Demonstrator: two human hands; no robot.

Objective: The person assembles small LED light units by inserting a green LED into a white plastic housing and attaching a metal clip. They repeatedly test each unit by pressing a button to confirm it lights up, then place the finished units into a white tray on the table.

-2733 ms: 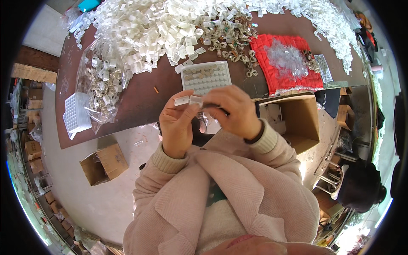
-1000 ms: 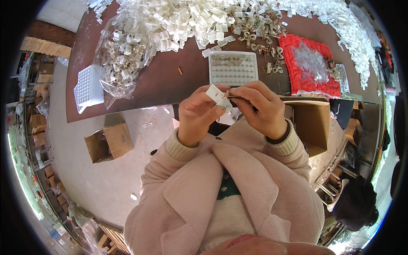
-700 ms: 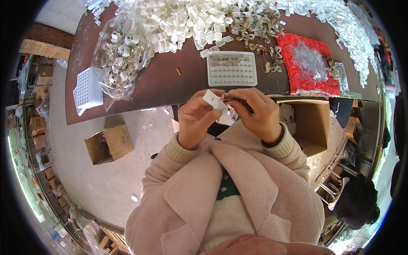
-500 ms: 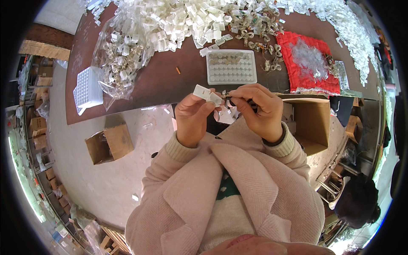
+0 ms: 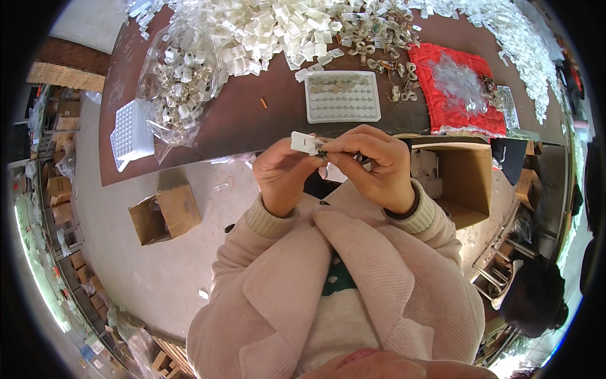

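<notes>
Just in front of the table's near edge, my left hand (image 5: 279,177) pinches a small white plastic casing (image 5: 303,143) with a slot in its face. My right hand (image 5: 377,165) has its thumb and fingers pressed together at the casing's right end. There it grips a small dark part with wire (image 5: 322,153), mostly covered by the fingertips. Whether that part sits inside the casing or only against it, I cannot tell. Beyond the hands, a white tray (image 5: 344,119) with rows of round pockets lies on the table, several pockets at its far side holding dull discs.
A heap of white casings (image 5: 271,31) covers the back of the brown table (image 5: 252,129). Wired parts (image 5: 392,66) lie right of it, near a red cloth (image 5: 424,69). A clear bag (image 5: 183,95) and stacked white trays (image 5: 132,136) are left. Cardboard boxes (image 5: 180,208) stand below.
My hands have drawn together, the right one shifting left. The white casing has turned and now lies more level, with the wired part close against its end.
</notes>
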